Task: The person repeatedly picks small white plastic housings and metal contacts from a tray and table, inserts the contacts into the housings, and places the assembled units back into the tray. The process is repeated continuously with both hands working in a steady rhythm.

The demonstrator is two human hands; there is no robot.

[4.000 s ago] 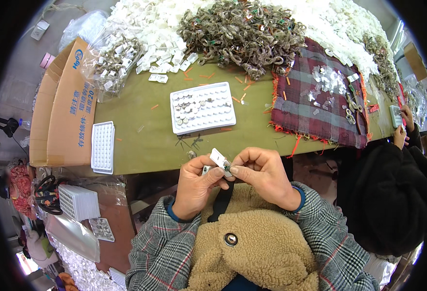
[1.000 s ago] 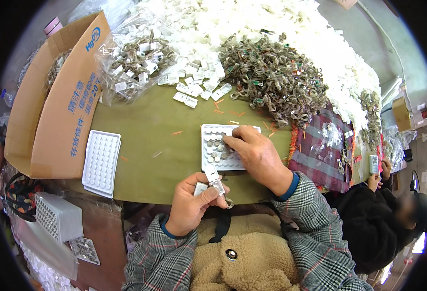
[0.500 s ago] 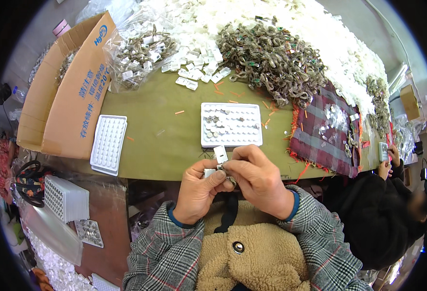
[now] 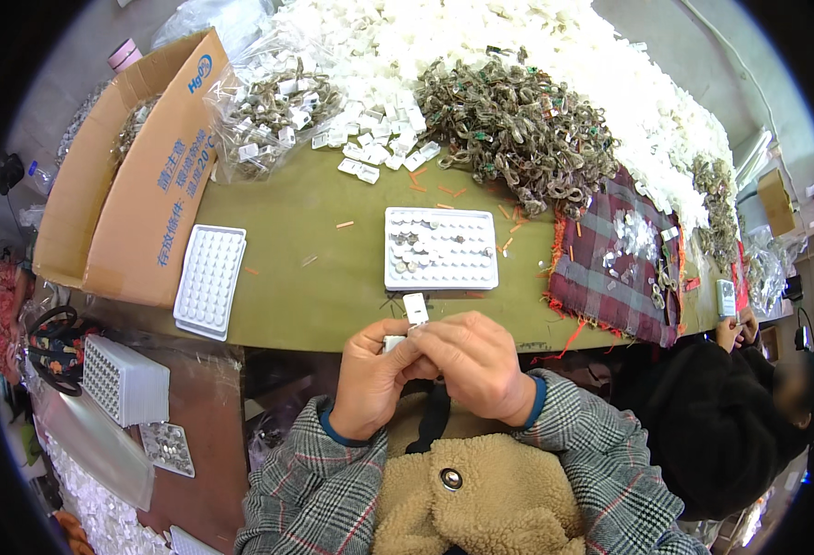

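In the head view both hands meet just below the near edge of the olive-green bench (image 4: 314, 305), in front of the person's chest. The left hand (image 4: 370, 379) has its fingers (image 4: 376, 335) curled in, pinching a small white card (image 4: 415, 309) whose upper end sticks up above the knuckles; a second bit of white shows at the thumb. The right hand (image 4: 476, 361) lies against the left, its fingers bent and closed over the same card from the right side, so both hands grasp it together. What the fingertips do underneath is hidden by the knuckles.

Just beyond the card, on the bench, lies a white compartment tray (image 4: 441, 248) with small pale pieces in some of its pockets. Left of that tray lies an empty white tray (image 4: 209, 280), and left of it again an open cardboard box (image 4: 120, 203) tipped on its side. Beyond the compartment tray sits a heap of tangled grey-green pieces (image 4: 518, 129), with a clear bag (image 4: 268, 106) of similar pieces to its left and a mass of white cards (image 4: 444, 42) behind. Right of the compartment tray a plaid cloth (image 4: 610, 268) covers the bench end. Further right, another person in a dark sleeve (image 4: 703, 407) holds a small white object (image 4: 726, 299).
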